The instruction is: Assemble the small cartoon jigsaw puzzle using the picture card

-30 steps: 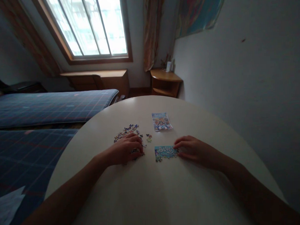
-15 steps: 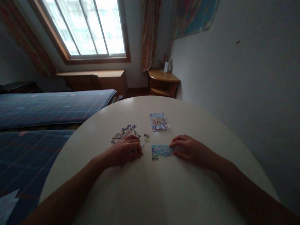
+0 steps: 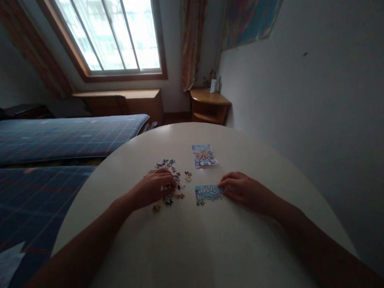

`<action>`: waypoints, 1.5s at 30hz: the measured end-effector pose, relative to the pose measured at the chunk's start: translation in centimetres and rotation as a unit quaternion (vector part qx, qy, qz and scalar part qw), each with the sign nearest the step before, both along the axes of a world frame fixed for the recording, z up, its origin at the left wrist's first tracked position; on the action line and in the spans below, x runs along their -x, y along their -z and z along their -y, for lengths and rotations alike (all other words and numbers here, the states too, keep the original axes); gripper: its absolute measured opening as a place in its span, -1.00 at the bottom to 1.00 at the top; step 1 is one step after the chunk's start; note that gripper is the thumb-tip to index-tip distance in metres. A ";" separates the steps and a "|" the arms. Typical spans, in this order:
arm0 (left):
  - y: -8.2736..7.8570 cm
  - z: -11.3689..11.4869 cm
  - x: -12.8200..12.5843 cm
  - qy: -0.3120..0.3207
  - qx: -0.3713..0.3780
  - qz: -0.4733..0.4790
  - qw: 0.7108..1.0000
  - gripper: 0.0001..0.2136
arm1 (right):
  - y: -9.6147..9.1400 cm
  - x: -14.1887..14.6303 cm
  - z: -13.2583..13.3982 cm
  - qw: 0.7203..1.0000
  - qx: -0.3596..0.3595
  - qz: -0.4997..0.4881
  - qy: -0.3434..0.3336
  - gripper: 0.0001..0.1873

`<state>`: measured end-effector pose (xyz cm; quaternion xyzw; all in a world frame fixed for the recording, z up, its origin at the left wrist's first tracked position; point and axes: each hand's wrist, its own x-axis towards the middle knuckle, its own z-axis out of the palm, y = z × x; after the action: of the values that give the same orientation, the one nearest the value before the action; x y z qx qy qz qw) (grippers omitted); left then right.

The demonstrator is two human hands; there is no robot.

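Observation:
My left hand (image 3: 152, 188) rests palm down on a scatter of small loose puzzle pieces (image 3: 167, 170), fingers curled over them; whether it grips one is hidden. My right hand (image 3: 240, 189) lies flat beside a partly joined blue puzzle strip (image 3: 209, 192), its fingertips touching the strip's right end. A small printed picture card (image 3: 204, 155) lies further back on the round white table (image 3: 195, 244).
A bed with a blue checked cover (image 3: 53, 136) stands to the left of the table. A white wall runs close along the right. Behind are a wooden corner shelf (image 3: 209, 105), a low wooden bench and a barred window (image 3: 112, 33).
My left hand has slid back and left over the pile, uncovering a few pieces near its fingertips. My right hand stays at the strip's end.

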<state>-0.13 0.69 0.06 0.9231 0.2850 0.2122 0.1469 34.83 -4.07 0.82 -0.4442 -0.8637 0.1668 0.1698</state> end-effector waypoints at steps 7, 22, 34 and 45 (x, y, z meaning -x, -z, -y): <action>0.0 -1.0 1.4 -0.078 -0.014 -0.013 0.997 -0.88 | 0.1 -0.2 0.0 1.000 -0.002 0.002 0.000 -0.79; -0.6 0.9 -0.4 0.021 -0.005 -0.063 0.998 -0.80 | 0.2 -0.3 -0.1 1.000 0.000 -0.014 0.001 -0.79; -0.1 1.5 -1.2 0.011 0.045 -0.043 0.998 -0.91 | -0.3 0.0 0.1 1.000 -0.001 -0.002 -0.001 -0.79; -0.2 3.2 -2.9 -0.019 0.130 0.002 0.991 -0.98 | -0.6 0.9 0.7 1.000 -0.023 -0.010 0.013 -0.80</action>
<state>2.74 -2.47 0.29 0.8902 0.3273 0.1783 0.2621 33.96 -4.74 1.40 -0.4501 -0.8596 0.1492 0.1902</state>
